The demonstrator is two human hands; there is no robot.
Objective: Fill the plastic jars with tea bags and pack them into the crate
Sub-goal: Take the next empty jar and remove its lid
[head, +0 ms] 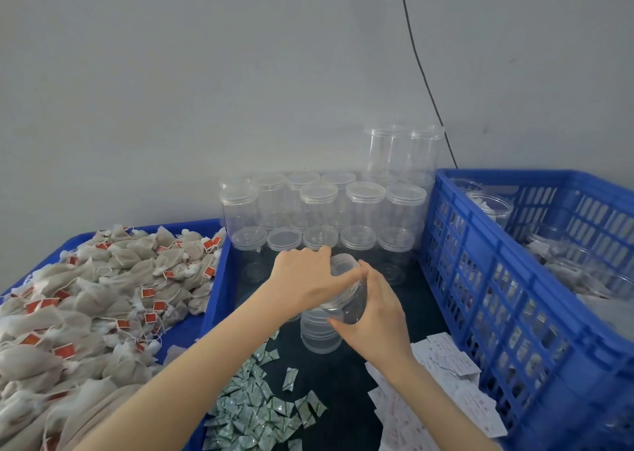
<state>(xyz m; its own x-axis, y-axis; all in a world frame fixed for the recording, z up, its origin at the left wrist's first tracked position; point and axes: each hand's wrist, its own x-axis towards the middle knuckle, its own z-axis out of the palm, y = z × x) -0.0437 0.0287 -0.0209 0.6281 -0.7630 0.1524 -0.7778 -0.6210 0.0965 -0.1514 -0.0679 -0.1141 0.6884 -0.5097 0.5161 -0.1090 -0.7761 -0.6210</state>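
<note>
Several filled jars (490,205) sit in the blue crate (507,279); many stand empty while both hands (346,291) grip a clear jar (348,296), unfilled.

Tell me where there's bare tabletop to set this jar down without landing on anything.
Bare dark tabletop shows between the green sachets and the white slips, in front of the stack of lids. Another narrow patch lies along the blue crate wall, beside the right hand. Toward the wall the empty jars crowd it; on the left, tea bags fill the tray.
</note>
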